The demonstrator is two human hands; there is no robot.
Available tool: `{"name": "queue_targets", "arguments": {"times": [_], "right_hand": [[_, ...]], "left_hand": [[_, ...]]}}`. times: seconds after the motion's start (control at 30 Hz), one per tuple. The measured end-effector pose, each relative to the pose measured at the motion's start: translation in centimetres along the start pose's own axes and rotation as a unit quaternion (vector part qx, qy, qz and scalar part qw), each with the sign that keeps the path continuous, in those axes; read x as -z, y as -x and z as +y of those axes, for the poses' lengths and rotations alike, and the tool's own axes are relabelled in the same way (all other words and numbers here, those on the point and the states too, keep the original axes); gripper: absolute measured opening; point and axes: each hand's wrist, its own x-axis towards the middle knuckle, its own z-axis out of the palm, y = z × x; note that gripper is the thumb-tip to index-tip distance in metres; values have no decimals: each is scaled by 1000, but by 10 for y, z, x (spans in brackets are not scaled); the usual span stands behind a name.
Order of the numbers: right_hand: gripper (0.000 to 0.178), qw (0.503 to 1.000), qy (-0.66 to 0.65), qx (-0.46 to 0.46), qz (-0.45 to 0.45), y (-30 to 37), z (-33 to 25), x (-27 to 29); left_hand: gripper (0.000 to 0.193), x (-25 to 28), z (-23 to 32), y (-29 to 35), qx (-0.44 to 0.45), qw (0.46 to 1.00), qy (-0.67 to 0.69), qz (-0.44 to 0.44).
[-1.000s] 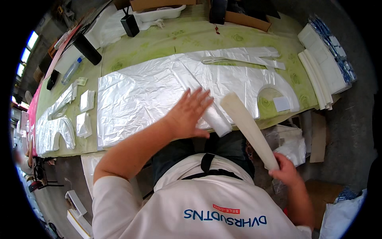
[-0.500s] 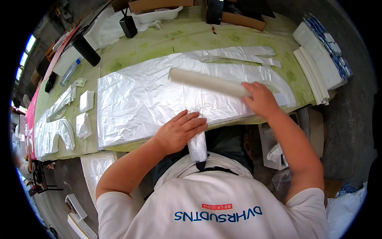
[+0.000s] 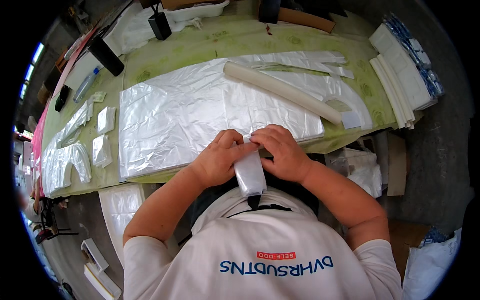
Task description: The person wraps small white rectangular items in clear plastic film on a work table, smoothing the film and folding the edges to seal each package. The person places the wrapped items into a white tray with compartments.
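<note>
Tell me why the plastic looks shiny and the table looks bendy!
In the head view, light glares off the plastic sheet; in the same head view, the fisheye lens bends the green table; also in the head view, the floor at right is dim, the left hand and right hand fairly clear.

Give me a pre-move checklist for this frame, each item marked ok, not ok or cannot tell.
1. Left hand at the folded, translucent white plastic strip: ok.
2. Right hand at the same strip: ok.
3. Fingers' grip on the strip's upper end: cannot tell; the hands cover it.
4. Long, cream-coloured bar out of both hands: ok, lying on the sheeting.
5. Large, silvery-white plastic sheeting free of wrinkles: not ok, creases show.
</note>
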Motion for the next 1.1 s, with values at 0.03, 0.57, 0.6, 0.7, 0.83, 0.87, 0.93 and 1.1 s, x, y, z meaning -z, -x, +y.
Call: {"name": "queue_targets", "arguments": {"times": [0.03,0.57,0.6,0.7,0.83,0.87,0.93,1.1], "right_hand": [[40,999,-24,-31,-22,-4,0,-2],[42,916,-93,-387,-54,-57,9,-21],[43,916,-87,-388,-61,-57,9,-22],[42,922,-62,-375,-75,-60,8,-18],[41,923,-74,-369,-79,-60,8,-18],[40,924,-80,-366,-80,-60,7,-16],[37,921,-104,-364,-95,-54,2,-10],[34,889,-242,-360,-145,-15,-27,10]], "left_hand": [[61,4,0,-2,11,1000,15,-3],[73,8,-17,-14,172,966,-132,141],[73,9,-17,-16,114,972,-153,135],[80,6,-17,-24,64,980,-184,41],[86,-2,-21,-26,94,976,-194,-33],[87,-1,-20,-25,95,976,-195,-32],[83,1,-12,-20,98,977,-189,-31],[69,-8,4,13,91,975,-202,-28]]}}
